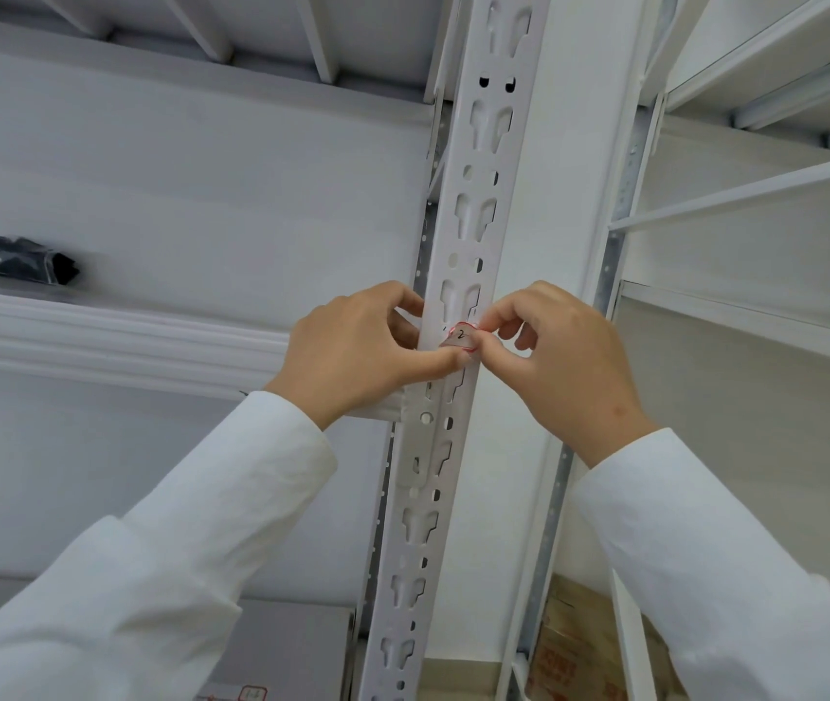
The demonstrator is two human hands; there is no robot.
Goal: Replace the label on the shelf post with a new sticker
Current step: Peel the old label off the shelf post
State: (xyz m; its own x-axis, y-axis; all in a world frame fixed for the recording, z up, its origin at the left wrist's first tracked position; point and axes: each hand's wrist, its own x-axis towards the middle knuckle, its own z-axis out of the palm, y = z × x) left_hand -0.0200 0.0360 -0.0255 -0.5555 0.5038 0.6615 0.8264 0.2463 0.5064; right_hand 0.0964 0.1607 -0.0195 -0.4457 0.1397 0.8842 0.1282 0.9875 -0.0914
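Note:
A white slotted shelf post runs up the middle of the view. A small white label with a red border and a handwritten "2" sits on the post, one edge curled away from the metal. My right hand pinches the label's right edge between thumb and forefinger. My left hand rests against the post's left side, its forefinger tip pressing on the label's lower left corner. Both arms wear white sleeves.
A white shelf beam runs left from the post, with a black bagged item on the shelf above it. More white shelving stands to the right. A grey box and a printed carton lie below.

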